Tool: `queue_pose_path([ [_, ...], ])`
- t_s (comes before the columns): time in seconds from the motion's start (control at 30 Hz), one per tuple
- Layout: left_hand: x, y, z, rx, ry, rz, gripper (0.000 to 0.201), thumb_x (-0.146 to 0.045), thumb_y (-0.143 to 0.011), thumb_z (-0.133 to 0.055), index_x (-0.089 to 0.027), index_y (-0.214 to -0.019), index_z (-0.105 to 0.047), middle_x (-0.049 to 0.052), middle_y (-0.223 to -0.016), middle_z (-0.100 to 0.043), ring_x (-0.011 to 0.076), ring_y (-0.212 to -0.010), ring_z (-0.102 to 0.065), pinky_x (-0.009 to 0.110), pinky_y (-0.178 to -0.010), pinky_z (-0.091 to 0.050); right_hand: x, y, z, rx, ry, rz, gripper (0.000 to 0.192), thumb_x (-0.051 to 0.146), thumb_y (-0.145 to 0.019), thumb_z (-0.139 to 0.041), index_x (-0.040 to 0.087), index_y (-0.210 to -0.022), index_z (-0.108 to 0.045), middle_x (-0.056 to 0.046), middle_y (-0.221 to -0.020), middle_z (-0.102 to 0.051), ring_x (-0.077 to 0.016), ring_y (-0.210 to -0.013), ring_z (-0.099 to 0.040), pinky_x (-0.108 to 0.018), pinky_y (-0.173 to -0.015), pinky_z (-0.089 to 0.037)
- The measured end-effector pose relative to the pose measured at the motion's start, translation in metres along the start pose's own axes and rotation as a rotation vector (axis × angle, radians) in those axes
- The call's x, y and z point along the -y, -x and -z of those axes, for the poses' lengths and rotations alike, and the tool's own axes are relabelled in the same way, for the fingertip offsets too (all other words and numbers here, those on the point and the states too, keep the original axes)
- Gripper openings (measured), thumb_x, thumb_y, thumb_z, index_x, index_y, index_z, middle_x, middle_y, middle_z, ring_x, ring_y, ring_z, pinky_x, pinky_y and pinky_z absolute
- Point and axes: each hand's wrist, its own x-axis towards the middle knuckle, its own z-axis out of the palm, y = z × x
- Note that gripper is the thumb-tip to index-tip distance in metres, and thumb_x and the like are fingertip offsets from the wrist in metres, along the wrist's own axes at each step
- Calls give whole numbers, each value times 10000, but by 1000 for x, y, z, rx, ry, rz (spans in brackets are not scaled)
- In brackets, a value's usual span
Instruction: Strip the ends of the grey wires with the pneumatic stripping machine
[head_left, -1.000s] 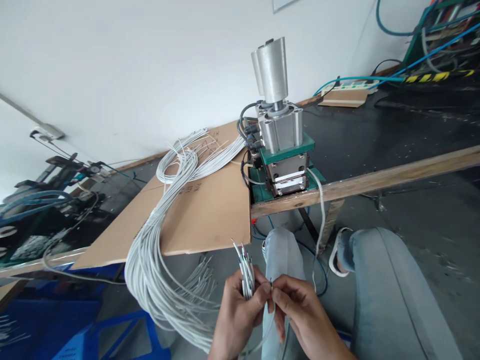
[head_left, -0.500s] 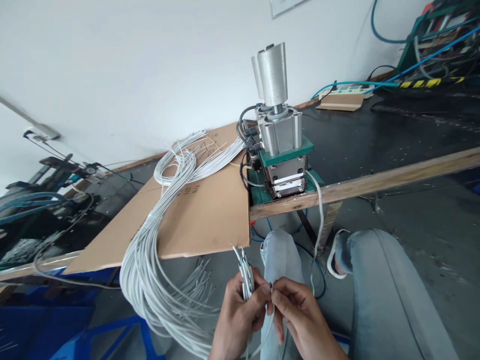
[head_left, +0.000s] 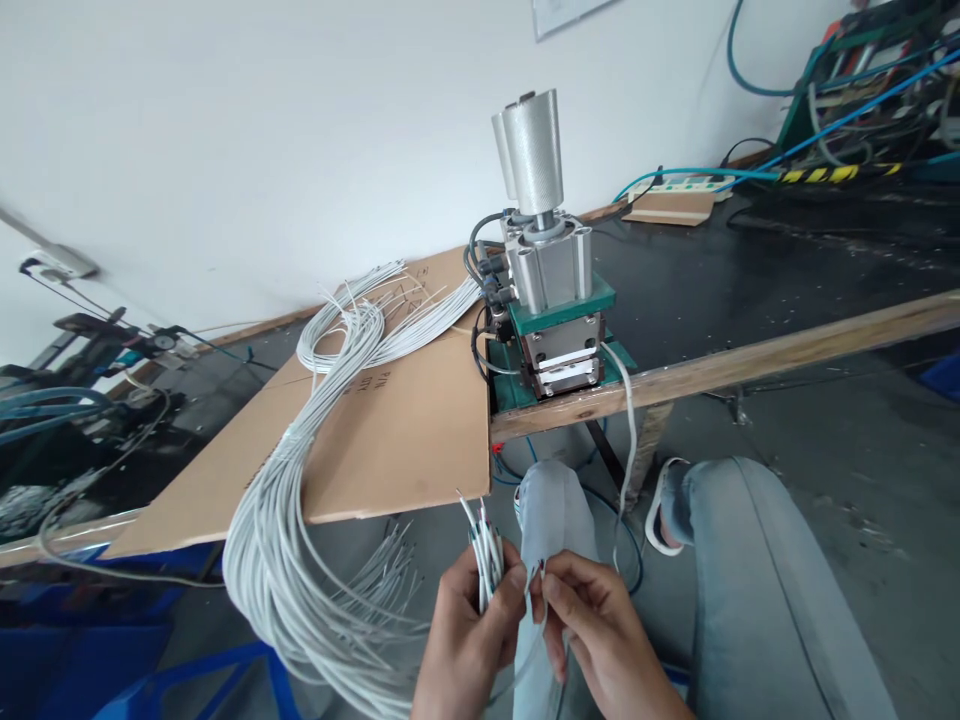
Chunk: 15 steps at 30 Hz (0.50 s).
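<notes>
My left hand grips a small bunch of white cable ends that stick up from the fist, with coloured stripped cores at their tips. My right hand pinches one thin cable end between thumb and forefinger, right beside the left hand. Both hands hover over my lap, in front of the bench edge. A large bundle of white cables drapes from the cardboard sheet down toward my left hand.
A small pneumatic press with a green base and silver cylinder stands at the wooden bench edge. My knees in light jeans are below. Blue crates sit low left, hoses and machinery at the far right.
The view has drifted slightly right and down. My hands stay together on the cable ends, the fingers shifting a little.
</notes>
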Motion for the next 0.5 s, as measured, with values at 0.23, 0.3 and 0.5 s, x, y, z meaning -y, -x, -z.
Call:
queue_pose_path([
  [0.23, -13, -2, -15, -61, -436, -212, 220, -390, -807, -711, -194, -712, -675, -33, -577, -608, 115, -500, -421, 229, -527, -329, 39, -18, -6, -60, 55, 97, 299, 451, -848, -764, 159, -797, -729, 3, -635, -642, -45, -405, -511, -140, -381, -381],
  [0.3, -16, -7, -17, -28, -454, -212, 204, -355, -831, -665, -199, -700, -662, -25, -594, -650, 125, -517, -473, 231, -558, -353, 43, -23, -4, -80, 116, 148, 307, 465, -862, -743, 161, -813, -731, 12, -607, -618, -52, -423, -500, -143, -390, -380],
  [0.5, -22, -20, -21, -141, -466, -204, 226, -366, -810, -679, -203, -664, -622, -39, -557, -580, 146, -522, -473, 241, -542, -376, 59, -20, 23, -196, 954, 797, 189, 197, -967, -586, 207, -1136, -671, -24, -787, -697, -143, -641, -678, -219, -564, -540],
])
